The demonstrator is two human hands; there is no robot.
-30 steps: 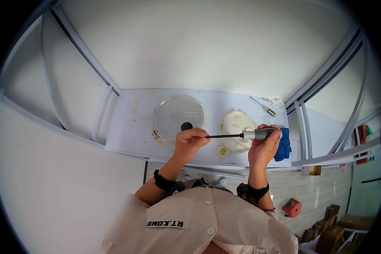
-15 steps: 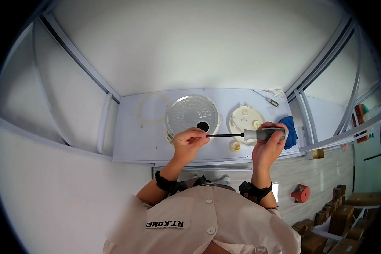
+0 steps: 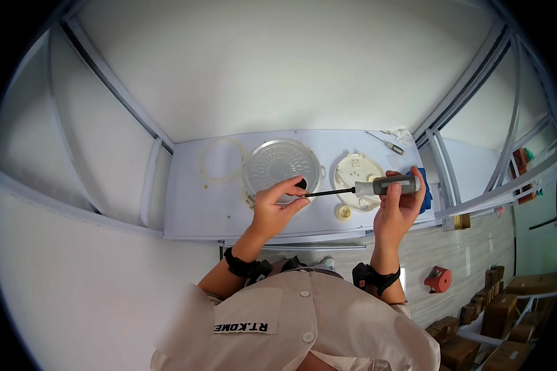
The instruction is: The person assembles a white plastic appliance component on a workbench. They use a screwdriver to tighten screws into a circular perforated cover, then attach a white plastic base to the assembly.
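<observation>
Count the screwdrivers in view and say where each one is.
2. One screwdriver with a grey handle is in the right hand, its tip pinched by the left hand. A smaller screwdriver lies at the table's far right. Others may be hidden.

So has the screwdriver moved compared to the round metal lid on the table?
No. The screwdriver stays level across the white disc, its tip at the metal lid's right edge; only the camera shifted.

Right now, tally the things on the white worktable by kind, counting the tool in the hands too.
Screwdrivers: 2, one grey-handled screwdriver in the right hand, one small screwdriver at the back
Round metal lid: 1
Cream round plate: 1
Thin ring gasket: 1
Small cream disc: 1
Blue cloth: 1
Total: 7
</observation>
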